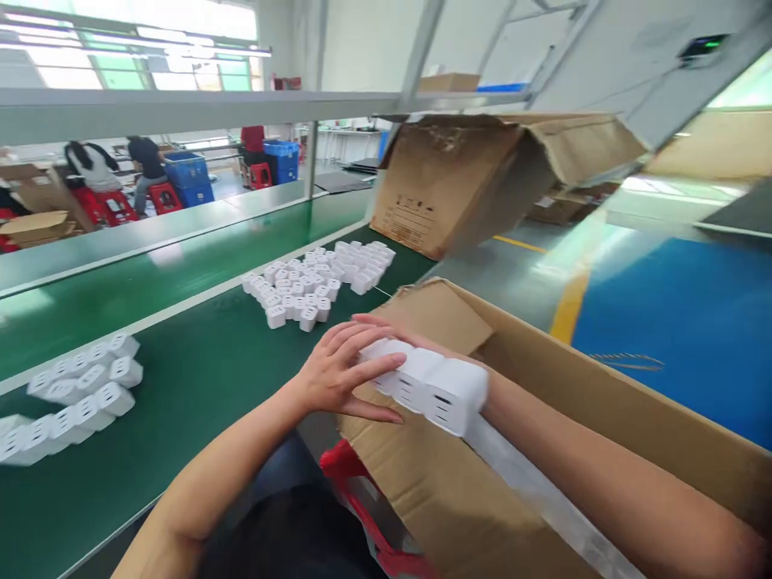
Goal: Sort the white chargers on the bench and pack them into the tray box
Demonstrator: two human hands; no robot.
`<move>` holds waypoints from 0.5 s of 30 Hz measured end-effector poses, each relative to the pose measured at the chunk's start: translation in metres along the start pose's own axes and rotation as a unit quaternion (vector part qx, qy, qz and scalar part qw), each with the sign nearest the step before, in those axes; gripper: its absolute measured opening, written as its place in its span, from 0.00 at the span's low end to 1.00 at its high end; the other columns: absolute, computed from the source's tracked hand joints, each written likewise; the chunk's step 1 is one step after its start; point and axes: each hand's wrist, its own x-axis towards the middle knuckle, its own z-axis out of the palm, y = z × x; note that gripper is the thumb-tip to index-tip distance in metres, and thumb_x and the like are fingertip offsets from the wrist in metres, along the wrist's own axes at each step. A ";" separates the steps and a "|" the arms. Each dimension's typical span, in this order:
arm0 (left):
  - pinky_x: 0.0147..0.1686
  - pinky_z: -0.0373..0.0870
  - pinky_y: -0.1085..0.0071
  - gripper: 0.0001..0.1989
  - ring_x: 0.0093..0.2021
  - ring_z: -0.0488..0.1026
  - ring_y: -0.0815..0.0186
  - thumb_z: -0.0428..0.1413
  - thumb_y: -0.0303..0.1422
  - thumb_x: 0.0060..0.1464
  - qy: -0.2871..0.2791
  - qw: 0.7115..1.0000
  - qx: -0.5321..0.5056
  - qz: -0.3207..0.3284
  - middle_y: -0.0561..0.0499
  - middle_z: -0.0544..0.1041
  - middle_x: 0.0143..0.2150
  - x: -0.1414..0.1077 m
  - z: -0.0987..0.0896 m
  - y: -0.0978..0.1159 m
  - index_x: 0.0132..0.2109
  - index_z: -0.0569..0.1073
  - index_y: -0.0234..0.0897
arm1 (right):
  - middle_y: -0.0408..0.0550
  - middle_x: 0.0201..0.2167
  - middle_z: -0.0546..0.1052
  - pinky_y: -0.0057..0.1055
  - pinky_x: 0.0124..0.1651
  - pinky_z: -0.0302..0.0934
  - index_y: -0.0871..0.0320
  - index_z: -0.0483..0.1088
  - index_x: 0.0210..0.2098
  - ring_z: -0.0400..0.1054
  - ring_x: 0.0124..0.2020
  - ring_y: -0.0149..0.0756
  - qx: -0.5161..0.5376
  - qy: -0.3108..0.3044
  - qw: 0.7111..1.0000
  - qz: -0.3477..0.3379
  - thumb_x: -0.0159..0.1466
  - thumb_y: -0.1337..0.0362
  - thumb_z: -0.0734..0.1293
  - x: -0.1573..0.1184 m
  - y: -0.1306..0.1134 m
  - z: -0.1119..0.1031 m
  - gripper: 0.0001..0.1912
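Note:
A short row of white blocks with dark slots (449, 394) is held above the flap of an open cardboard box (446, 482). My left hand (343, 370) is on the near left end of the row, thumb and fingers spread round it. Behind the blocks, my right hand (386, 326) is mostly hidden; only some fingers and the wrist show, and its forearm reaches over the box. Clear plastic (531, 474) lies along the box edge under that forearm. On the green work surface (199, 354) stands a cluster of similar white blocks (295, 285).
More white blocks (90, 394) stand in rows at the left. A tilted cardboard box (446, 177) is at the far end of the surface. A red stool (374, 515) is below the near box. People sit near blue crates (188, 173) in the background.

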 end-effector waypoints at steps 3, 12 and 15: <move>0.60 0.62 0.52 0.39 0.57 0.71 0.51 0.51 0.67 0.50 -0.008 0.990 0.092 -0.110 0.41 0.74 0.57 -0.055 -0.054 -0.023 0.58 0.72 0.45 | 0.54 0.68 0.61 0.43 0.60 0.64 0.48 0.48 0.71 0.66 0.61 0.47 0.214 -0.145 0.963 -0.075 0.57 0.53 0.72 0.093 -0.028 0.062 0.47; 0.46 0.71 0.61 0.39 0.49 0.76 0.54 0.40 0.63 0.60 -0.037 0.896 0.270 -0.350 0.38 0.78 0.49 -0.248 -0.204 -0.011 0.58 0.72 0.35 | 0.54 0.59 0.71 0.41 0.59 0.63 0.54 0.64 0.63 0.68 0.57 0.45 0.306 -0.379 0.867 -0.103 0.56 0.53 0.73 0.237 -0.111 0.257 0.38; 0.41 0.72 0.64 0.34 0.43 0.78 0.57 0.44 0.60 0.62 -0.110 0.856 0.291 -0.414 0.42 0.79 0.45 -0.286 -0.234 0.017 0.58 0.72 0.37 | 0.54 0.56 0.74 0.39 0.53 0.66 0.56 0.71 0.54 0.70 0.53 0.44 0.300 -0.326 0.887 -0.126 0.58 0.54 0.71 0.247 -0.114 0.298 0.26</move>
